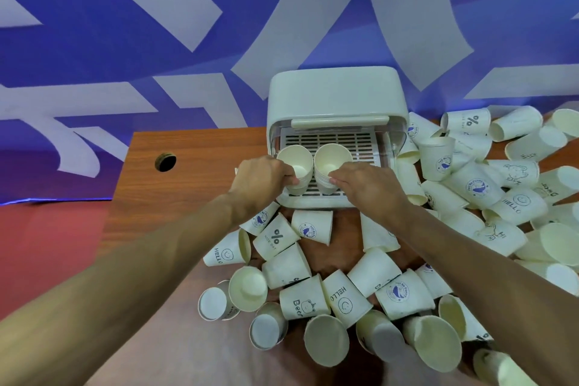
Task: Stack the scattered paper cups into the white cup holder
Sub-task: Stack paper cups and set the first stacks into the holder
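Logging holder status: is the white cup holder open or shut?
Open: the cover is raised, exposing the slatted tray and two cup stacks.

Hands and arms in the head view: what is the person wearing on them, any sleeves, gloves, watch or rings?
Nothing worn shows. The left forearm and right forearm are bare to the frame edge, no sleeve in view. The left hand and right hand have no gloves; no watch, bracelet or ring shows on the visible wrists and fingers.
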The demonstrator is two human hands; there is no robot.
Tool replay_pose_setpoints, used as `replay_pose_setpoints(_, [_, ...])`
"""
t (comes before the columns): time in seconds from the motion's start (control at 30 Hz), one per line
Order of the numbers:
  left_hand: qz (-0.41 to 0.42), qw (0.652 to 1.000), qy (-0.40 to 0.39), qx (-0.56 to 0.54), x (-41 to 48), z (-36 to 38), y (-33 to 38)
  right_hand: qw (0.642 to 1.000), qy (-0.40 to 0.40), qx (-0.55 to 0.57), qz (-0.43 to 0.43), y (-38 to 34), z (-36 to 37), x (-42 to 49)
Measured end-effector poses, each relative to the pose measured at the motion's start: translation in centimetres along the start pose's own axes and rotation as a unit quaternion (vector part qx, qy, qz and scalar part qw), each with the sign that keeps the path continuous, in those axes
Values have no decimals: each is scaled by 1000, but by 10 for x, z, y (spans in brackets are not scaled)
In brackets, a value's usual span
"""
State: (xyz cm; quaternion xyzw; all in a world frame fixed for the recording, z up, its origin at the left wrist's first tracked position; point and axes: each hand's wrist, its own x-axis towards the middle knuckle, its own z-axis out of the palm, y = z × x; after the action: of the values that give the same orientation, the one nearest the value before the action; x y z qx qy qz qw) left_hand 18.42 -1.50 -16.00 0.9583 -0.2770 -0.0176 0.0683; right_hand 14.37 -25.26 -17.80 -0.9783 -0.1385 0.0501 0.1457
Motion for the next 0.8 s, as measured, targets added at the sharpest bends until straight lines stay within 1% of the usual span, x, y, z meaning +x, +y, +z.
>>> replay_pose_setpoints(0.1, [-15,1000,6,-13,-2,3,3,1000,17,-24,3,-5,7,-3])
replay_pose_setpoints(0.23, [-21,999,7,-30,-1,2,5,999,13,-47,0,-6,6,-1])
replay_pose_setpoints(0.3, [-9,1000,17,-5,-3,4,8,998,15,-58,-5,-7,5,0])
replay_pose_setpoints(0.4, [16,996,-5,82,-10,15,11,995,46,-83,-21,-11,6,-2])
replay_pose_setpoints(0.43, [17,995,-14,95,-12,20,11,994,57,-92,-29,-11,8,-3])
replay_pose_setpoints(0.5, [14,997,-20,76,-11,28,10,990,67,-119,-44,-10,15,-4])
replay_pose_setpoints(0.57, [6,999,-11,30,-7,31,10,987,74,-133,-52,-6,22,-1])
replay_pose_setpoints(0.7, [-3,1000,5,-14,6,32,5,986,96,-134,-22,-1,25,13])
replay_pose_setpoints(0.8, [14,999,15,-25,11,30,-2,988,114,-104,-5,4,21,21])
